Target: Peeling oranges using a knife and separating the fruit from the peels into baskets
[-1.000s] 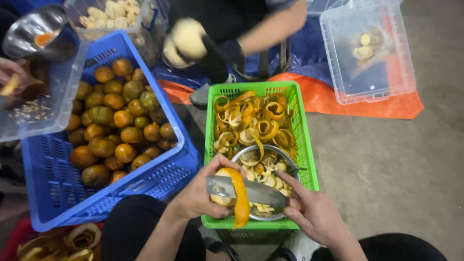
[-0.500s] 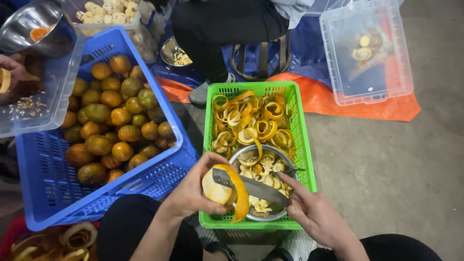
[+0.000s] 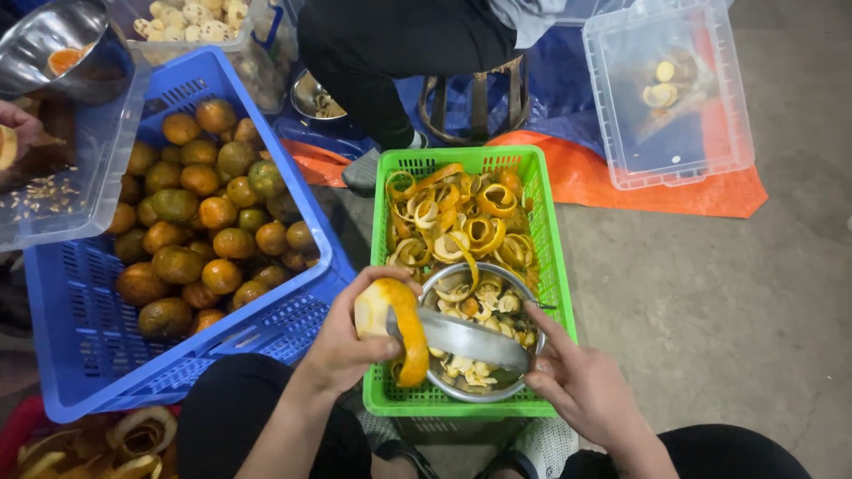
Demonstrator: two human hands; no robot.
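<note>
My left hand [image 3: 348, 341] grips a partly peeled orange [image 3: 380, 308], with a strip of orange peel [image 3: 410, 335] curling down from it. My right hand [image 3: 572, 380] holds a wide knife [image 3: 461, 338] whose blade lies against the fruit. Both hands work over a steel bowl [image 3: 477, 387] of scraps. That bowl sits in the near end of a green crate [image 3: 548, 266] filled with curled peels [image 3: 457, 220].
A blue crate [image 3: 80, 341] of whole oranges [image 3: 204, 226] stands at the left. Another person sits on a stool [image 3: 475, 98] across from me. A clear lidless tub [image 3: 674, 98] rests on an orange tarp [image 3: 621, 182]. At far left are a clear bin [image 3: 62, 191], a steel bowl [image 3: 62, 44] and another person's hand [image 3: 19, 124].
The peel strip has grown longer as the fruit turned against the blade. The person opposite has drawn their gloved hands back out of view.
</note>
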